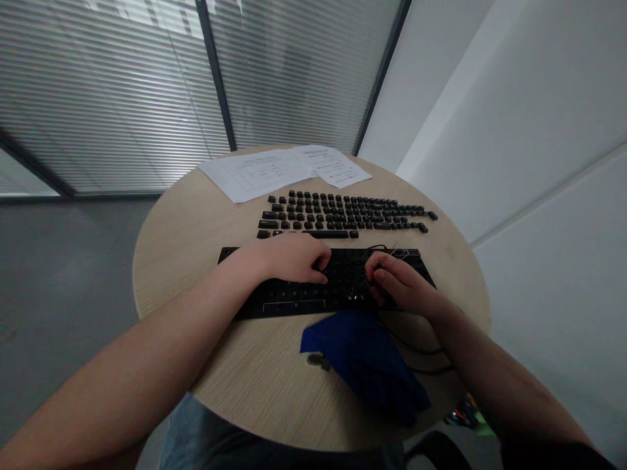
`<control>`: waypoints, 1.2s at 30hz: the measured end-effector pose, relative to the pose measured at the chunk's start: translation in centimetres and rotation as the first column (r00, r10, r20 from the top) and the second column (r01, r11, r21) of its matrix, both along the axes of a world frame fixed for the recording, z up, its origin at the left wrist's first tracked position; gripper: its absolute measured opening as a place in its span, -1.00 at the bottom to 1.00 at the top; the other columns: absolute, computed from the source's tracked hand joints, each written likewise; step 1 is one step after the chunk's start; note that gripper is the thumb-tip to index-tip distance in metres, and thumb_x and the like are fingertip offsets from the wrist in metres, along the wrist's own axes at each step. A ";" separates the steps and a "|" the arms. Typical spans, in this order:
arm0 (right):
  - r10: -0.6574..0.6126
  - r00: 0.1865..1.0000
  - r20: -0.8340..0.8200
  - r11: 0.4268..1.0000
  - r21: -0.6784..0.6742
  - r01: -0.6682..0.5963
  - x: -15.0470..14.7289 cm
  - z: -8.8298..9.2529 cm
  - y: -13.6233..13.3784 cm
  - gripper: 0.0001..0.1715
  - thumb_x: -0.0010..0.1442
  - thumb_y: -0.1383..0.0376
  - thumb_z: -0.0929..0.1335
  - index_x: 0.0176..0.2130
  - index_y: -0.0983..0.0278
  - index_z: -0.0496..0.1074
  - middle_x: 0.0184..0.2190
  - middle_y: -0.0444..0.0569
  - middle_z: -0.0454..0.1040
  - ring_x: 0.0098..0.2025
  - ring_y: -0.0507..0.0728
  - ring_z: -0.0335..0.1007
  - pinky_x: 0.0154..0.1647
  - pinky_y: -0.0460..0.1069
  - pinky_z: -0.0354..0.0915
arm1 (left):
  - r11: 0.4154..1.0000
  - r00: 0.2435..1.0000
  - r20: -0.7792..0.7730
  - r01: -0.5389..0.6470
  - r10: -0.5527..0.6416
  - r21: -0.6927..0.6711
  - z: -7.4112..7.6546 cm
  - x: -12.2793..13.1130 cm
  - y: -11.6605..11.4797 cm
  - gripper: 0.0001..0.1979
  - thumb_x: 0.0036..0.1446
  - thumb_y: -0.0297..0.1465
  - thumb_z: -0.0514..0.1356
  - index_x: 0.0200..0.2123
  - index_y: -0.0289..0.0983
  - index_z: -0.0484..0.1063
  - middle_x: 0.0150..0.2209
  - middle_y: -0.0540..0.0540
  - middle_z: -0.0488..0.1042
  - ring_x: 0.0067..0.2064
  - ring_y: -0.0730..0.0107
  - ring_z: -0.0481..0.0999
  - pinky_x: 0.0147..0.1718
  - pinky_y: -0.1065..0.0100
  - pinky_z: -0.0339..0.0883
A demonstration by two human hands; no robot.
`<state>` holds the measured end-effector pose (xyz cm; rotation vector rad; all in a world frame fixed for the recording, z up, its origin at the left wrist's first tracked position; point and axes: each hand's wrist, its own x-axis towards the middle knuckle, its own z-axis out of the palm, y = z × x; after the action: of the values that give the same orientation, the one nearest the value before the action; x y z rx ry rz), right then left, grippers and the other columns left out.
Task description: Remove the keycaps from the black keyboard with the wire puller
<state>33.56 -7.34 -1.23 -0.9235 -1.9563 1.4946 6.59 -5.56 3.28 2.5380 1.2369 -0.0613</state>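
A black keyboard base (294, 305) with most of its keycaps off lies across the round table. Over its upper middle is my left hand (298, 258), fingers curled and pointing right; what they hold, if anything, is hidden. My right hand (396, 279) is curled over the right part of the base, thumb against the fingers, and I cannot make out anything in it. Beyond the base, loose black keycaps (328, 234) are laid out in rows. A blue cloth (365, 365) lies just in front of the base, with a small dark brush (318, 360) partly under its left edge.
Printed paper sheets (259, 173) lie at the far side of the round wooden table (171, 248). A black cable (416, 349) runs beside the cloth toward my right forearm. Glass panels with blinds stand behind, and a white wall rises on the right.
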 end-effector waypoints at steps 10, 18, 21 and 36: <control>0.035 0.992 0.123 0.997 0.058 -0.042 -0.2 -0.2 -0.2 -0.68 0.41 0.01 0.30 -0.22 0.20 0.28 -0.54 -0.23 0.29 -0.57 0.00 0.14 -0.58 -0.12 0.09 | 1.000 1.000 0.004 0.011 -0.011 -0.003 -0.3 -0.2 0.1 -0.78 0.14 -0.15 0.32 -0.25 -0.16 0.56 -0.38 -0.02 0.57 -0.41 0.33 0.44 -0.41 0.31 0.13; 0.061 0.957 0.283 0.925 0.345 -0.161 -0.8 1.0 -0.7 -0.79 0.37 0.15 0.33 -0.28 0.21 0.36 -0.53 -0.20 0.32 -0.52 0.02 0.17 -0.49 -0.08 0.11 | 1.000 1.000 0.006 0.016 -0.016 0.005 -0.4 -0.3 0.2 -0.77 0.13 -0.14 0.32 -0.24 -0.16 0.57 -0.36 -0.04 0.57 -0.38 0.30 0.45 -0.39 0.29 0.15; 0.062 0.945 0.321 0.880 0.429 -0.203 -1.0 1.0 -0.8 -0.80 0.30 0.17 0.41 -0.31 0.22 0.41 -0.48 -0.16 0.43 -0.50 0.03 0.28 -0.44 -0.06 0.14 | 1.000 1.000 0.002 0.013 -0.013 -0.001 -0.5 -0.3 0.2 -0.77 0.13 -0.15 0.32 -0.23 -0.16 0.56 -0.36 -0.03 0.57 -0.38 0.29 0.45 -0.39 0.29 0.15; 0.036 0.993 0.113 0.908 0.412 -0.080 -0.6 -0.4 0.0 -0.69 0.35 0.09 0.40 -0.32 0.22 0.36 -0.48 -0.16 0.36 -0.44 0.04 0.25 -0.40 -0.07 0.19 | 1.000 0.999 -0.037 0.015 -0.014 0.012 0.0 -0.1 -0.2 -0.71 0.07 -0.11 0.35 -0.21 -0.13 0.56 -0.33 -0.03 0.59 -0.35 0.25 0.48 -0.39 0.29 0.17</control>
<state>32.97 -7.39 -1.68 -0.7677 -2.2737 1.0078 6.54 -5.73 3.32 2.5675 1.2359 -0.1043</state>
